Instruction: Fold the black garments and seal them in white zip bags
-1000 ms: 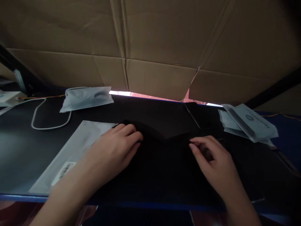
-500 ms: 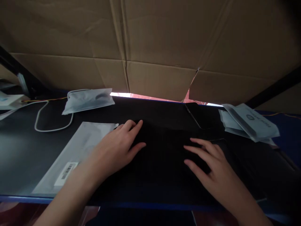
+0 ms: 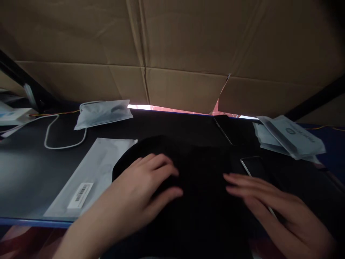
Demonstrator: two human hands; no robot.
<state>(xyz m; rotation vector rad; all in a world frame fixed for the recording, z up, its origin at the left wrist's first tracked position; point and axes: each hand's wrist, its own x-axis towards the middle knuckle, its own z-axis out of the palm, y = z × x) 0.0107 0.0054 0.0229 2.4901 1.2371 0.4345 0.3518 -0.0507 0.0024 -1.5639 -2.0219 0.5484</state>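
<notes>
Black cloth [image 3: 199, 169] pressed flat by left hand [image 3: 140, 187] and right hand [image 3: 272, 207] — fingers spread, nothing gripped; grey bag [image 3: 88, 176] overlapped at cloth's left edge — bare worktop [image 3: 24, 169] beyond.

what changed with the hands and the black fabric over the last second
Both hands let go of the pinched fold and now lie flat on the black fabric. The left hand slid right and toward the person; the right hand moved nearer too, blurred. A phone now shows beside the fabric. The flat grey bag, white cable and the pouches look unchanged.
</notes>
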